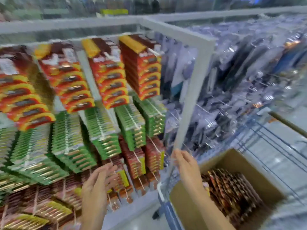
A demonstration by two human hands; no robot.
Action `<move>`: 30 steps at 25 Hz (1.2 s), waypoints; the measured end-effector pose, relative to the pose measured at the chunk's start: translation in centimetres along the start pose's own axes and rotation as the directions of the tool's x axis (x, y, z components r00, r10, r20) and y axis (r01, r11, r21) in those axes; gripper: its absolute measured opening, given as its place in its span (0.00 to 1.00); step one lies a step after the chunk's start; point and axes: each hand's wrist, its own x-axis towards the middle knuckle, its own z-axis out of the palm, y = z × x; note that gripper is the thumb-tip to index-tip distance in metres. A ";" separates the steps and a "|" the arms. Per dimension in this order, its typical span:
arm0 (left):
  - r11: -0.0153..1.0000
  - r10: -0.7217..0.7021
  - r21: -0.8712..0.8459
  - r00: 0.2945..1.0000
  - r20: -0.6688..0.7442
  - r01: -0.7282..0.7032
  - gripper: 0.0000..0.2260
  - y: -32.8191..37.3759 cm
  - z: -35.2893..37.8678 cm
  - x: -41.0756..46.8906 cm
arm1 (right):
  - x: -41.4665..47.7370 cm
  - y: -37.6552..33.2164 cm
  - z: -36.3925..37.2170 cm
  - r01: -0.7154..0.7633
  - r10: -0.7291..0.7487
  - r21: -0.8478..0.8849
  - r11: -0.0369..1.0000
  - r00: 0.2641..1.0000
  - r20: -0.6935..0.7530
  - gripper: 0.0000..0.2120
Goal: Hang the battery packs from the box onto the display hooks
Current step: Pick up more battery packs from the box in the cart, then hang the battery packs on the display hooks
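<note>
**Inspector:** Where do the battery packs stand?

**Assessor:** A stock of brown and orange battery packs [232, 188] lies on edge in the open cardboard box [235, 161] at lower right, which sits in a wire cart [259, 130]. More packs hang in dense rows on the display hooks [137, 157] at left: orange rows [109, 77] at top, green rows [103, 130] in the middle, brown rows [134, 161] below.

**Inspector:** Left hand?

**Assessor:** The left hand [98, 185] is raised before the lowest brown rows, palm toward them, its grip spread and fingers straight. It carries nothing. The frame is blurred, so I cannot tell whether the fingertips touch the packs.

**Inspector:** Right hand?

**Assessor:** The right hand [186, 163] is at the lower part of the white upright post [196, 90] of the display frame, just above the box. Its grip is curled at the post with no pack in it; blur hides whether the fingers close fully.
</note>
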 end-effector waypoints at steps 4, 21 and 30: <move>0.980 -0.156 0.151 0.972 0.174 0.130 0.11 -6.5 6.7 -1.5 | -2.2 7.2 -6.6 -0.217 0.212 -0.013 0.976 0.964 -0.158 0.23; 0.403 -0.474 0.915 0.855 0.212 -0.004 0.16 -31.7 33.0 -3.0 | -3.8 20.2 -21.3 -0.592 0.587 0.028 0.805 0.790 -0.177 0.11; 0.298 -0.477 0.945 0.879 0.025 0.135 0.33 -35.1 33.4 -0.7 | -4.1 21.2 -22.5 -0.628 0.626 0.022 0.778 0.772 -0.115 0.09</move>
